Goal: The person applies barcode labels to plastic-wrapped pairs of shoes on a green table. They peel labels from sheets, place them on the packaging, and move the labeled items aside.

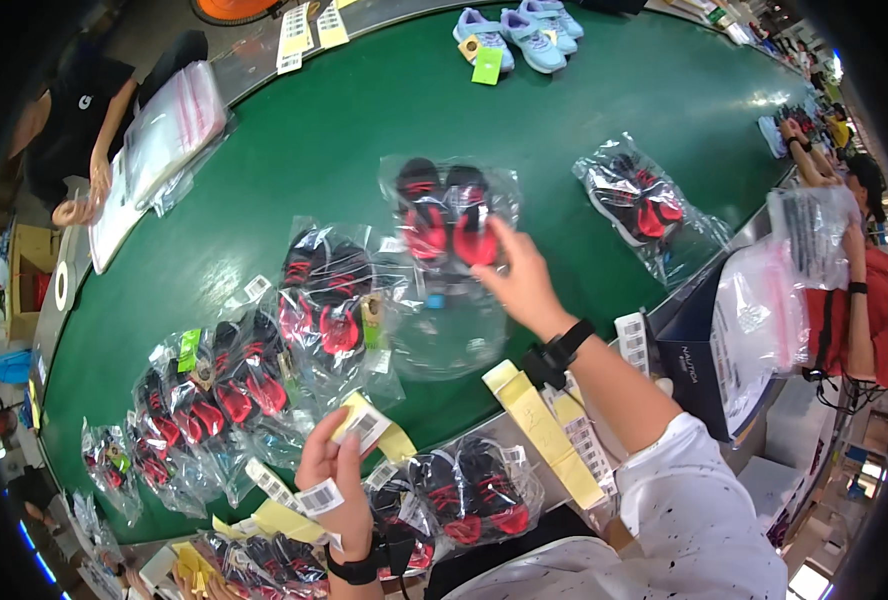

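- Long, smooth green table (264, 185) fills most of the head view, with pale blue shoes (532, 45) at its far side, well past both hands.
- Right hand (527, 288): thumb and first finger are spread at a red toe of the black-and-red shoes in a clear plastic bag (452, 225). That pair lies just past the fingertips. It is blurry, so I cannot tell if they pinch the bag.
- Left hand (339, 490): fingers are closed on a white sticker with yellow backing paper (366, 425). Another small white barcode sticker (319, 497) lies against this hand.
- If the right hand only has thin, slippery plastic, the shoes could slide away.
- Loose, crinkly plastic (444, 340), below and left of the right hand, could fold up and make a sticker go on bumpy.
- Sticky paper could grab the wrong bag, because a row of other bagged black-and-red shoes (252, 385) sits close, up and left of the left hand.
- Two stickers by one hand could get mixed up.
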`<move>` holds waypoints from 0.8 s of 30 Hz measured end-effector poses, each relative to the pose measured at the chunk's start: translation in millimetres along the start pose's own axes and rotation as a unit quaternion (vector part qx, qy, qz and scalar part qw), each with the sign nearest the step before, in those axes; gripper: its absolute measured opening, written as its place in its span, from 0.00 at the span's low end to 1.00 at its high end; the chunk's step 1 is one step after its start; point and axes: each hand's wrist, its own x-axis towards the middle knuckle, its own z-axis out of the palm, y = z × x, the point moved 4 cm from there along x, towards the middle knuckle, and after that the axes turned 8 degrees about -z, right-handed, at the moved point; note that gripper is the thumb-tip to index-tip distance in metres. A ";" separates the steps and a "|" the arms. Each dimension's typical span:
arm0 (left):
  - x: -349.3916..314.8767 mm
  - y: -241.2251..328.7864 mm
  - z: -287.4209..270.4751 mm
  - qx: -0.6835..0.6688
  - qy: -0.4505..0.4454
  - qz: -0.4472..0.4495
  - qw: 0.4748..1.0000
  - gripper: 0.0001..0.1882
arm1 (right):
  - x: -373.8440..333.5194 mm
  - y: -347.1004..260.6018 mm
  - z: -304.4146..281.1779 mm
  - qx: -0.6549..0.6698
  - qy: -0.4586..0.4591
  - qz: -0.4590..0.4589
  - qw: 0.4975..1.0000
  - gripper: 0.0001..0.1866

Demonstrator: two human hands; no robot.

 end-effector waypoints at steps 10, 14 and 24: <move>3.2 31.0 38.0 0.093 -0.108 0.018 0.990 0.12 | -50.0 -158.5 0.1 0.241 -0.156 -0.056 0.956 0.08; 4.9 26.6 42.8 0.142 -0.106 0.035 0.984 0.10 | -54.6 -152.6 1.5 0.217 -0.152 -0.076 0.961 0.07; 6.0 19.5 60.4 0.134 -0.085 0.007 0.987 0.11 | -66.6 -150.7 -11.5 0.073 -0.052 -0.230 0.969 0.14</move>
